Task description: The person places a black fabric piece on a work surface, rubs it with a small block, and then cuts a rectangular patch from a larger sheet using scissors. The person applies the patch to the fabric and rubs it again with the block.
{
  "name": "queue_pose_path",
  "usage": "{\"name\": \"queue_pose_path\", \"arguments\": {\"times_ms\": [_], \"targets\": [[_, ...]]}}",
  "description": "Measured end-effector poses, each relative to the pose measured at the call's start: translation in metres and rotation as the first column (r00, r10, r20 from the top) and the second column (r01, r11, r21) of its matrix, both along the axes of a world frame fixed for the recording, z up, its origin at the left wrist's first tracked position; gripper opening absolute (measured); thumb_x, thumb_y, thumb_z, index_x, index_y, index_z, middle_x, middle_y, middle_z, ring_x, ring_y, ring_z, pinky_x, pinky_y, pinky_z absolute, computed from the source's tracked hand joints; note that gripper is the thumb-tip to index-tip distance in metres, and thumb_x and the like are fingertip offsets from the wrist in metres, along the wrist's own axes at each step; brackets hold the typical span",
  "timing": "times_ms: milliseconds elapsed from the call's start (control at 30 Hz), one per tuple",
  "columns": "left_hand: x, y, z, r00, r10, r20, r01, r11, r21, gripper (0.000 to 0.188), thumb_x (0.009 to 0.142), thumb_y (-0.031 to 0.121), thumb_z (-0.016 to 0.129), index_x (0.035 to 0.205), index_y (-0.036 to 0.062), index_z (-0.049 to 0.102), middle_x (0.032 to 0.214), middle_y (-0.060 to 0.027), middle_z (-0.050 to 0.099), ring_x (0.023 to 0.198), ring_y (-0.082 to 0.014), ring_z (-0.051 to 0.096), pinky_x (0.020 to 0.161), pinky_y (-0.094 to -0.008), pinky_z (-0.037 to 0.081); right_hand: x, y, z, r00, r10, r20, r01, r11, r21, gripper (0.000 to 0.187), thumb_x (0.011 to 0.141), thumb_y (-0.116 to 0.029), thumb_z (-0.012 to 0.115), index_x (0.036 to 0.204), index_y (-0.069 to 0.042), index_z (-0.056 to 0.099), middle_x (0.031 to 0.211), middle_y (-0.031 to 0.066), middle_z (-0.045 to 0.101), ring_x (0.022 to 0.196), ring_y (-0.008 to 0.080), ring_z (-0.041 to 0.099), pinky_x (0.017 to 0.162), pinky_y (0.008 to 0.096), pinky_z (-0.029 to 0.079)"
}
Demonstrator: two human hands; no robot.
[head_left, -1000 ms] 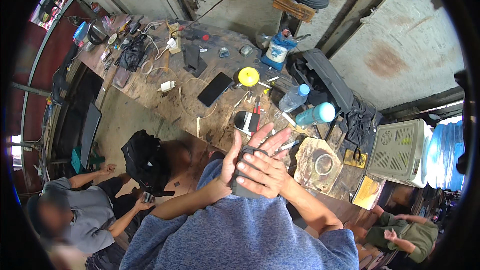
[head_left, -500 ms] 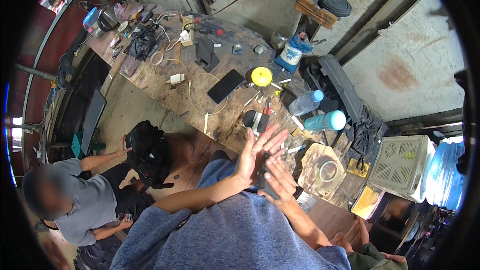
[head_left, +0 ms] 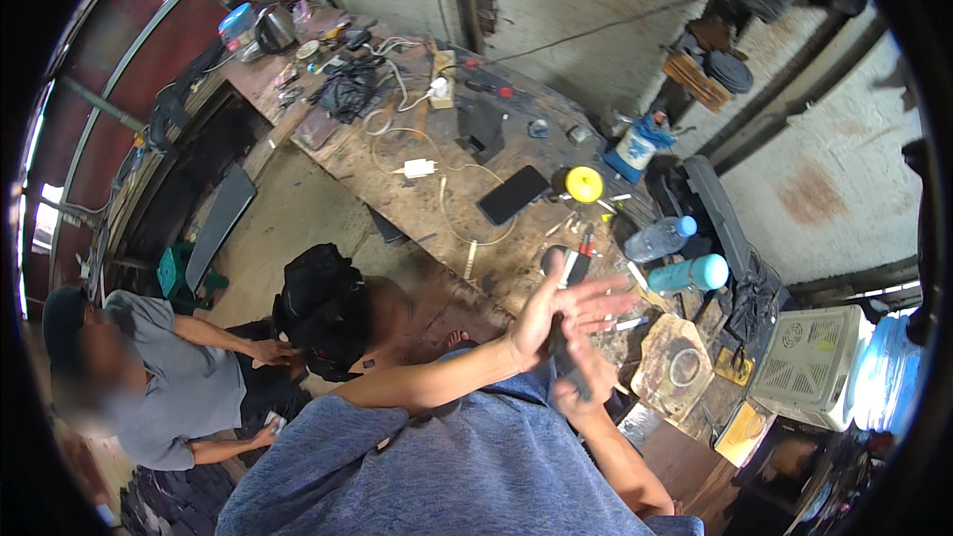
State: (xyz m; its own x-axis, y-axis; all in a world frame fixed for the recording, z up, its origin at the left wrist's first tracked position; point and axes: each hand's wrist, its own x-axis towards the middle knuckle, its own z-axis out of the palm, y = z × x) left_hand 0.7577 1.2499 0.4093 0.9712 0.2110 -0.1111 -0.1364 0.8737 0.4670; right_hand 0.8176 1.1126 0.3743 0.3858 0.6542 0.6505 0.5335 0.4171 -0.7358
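My left hand (head_left: 548,315) is raised over the front edge of the bench, its fingers stretched out and apart. Close against it is my right hand (head_left: 594,375), smeared by motion. A dark, flat, narrow piece (head_left: 567,349) lies between the two palms, apparently gripped by the right hand; its exact kind is hidden. Just beyond my fingers, a black pad with a pale stripe (head_left: 570,264) and red-handled pliers (head_left: 588,244) rest on the wooden bench (head_left: 382,179). A stained board with a ring on it (head_left: 663,377) sits right of my right hand.
A black phone (head_left: 513,196), a yellow-lidded container (head_left: 584,185), a clear bottle (head_left: 659,238) and a turquoise bottle (head_left: 687,275) occupy the bench. A white charger (head_left: 417,169) trails its cable. At left a seated co-worker (head_left: 174,367) is beside a black bag (head_left: 323,313).
The view has shifted, so the bench appears farther right. My hands remain close together, the right one now more blurred. The co-worker's far hand has moved lower beside the black bag.
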Motion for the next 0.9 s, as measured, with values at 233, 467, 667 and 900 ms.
{"name": "queue_pose_path", "arguments": {"times_ms": [233,467,667,900], "targets": [[-0.106,0.005,-0.065,0.923,0.366,0.119,-0.368,0.746,0.555,0.111,0.094,0.041,0.079,0.172,0.0119,0.007,0.174,-0.0144,0.024,0.16,-0.0281,0.028,0.131,-0.047,0.023,-0.053,0.058,0.028,-0.046,-0.152,-0.987,-0.198,0.97,-0.14,0.062,0.105,-0.063,0.055,0.139,-0.011,0.06,0.125,0.0044,0.07,0.107,0.019,0.071,0.087,0.0354,0.062],[-0.16,0.026,-0.056,0.915,0.392,0.096,-0.372,0.728,0.576,0.108,0.097,0.039,0.077,0.171,0.0058,0.006,0.172,-0.0185,0.027,0.151,-0.0277,0.04,0.122,-0.0427,0.038,-0.115,0.061,0.044,-0.237,-0.321,-0.917,-0.439,0.877,-0.194,0.041,0.109,-0.044,0.061,0.121,-0.006,0.07,0.105,0.0077,0.075,0.089,0.0192,0.077,0.076,0.0351,0.068],[-0.176,0.045,-0.056,0.935,0.353,-0.045,-0.356,0.925,-0.132,0.075,0.11,0.059,0.042,0.166,0.0098,0.033,0.144,-0.0206,0.058,0.116,-0.0374,0.067,0.099,-0.0539,0.057,-0.122,0.018,0.038,0.59,-0.181,-0.787,-0.55,0.623,-0.556,0.036,0.113,-0.034,0.058,0.107,-0.001,0.072,0.085,0.0051,0.074,0.08,0.0126,0.071,0.069,0.0253,0.053],[-0.189,0.045,-0.052,0.977,0.159,-0.143,-0.187,0.961,-0.204,0.073,0.107,0.064,0.049,0.157,0.0108,0.045,0.128,-0.0159,0.065,0.106,-0.0293,0.069,0.085,-0.0443,0.059,-0.125,0.022,0.053,0.922,-0.312,-0.23,0.04,0.667,-0.744,0.014,0.103,-0.007,0.07,0.113,0.002,0.074,0.092,0.0087,0.076,0.076,0.0133,0.071,0.074,0.0279,0.057]]}}
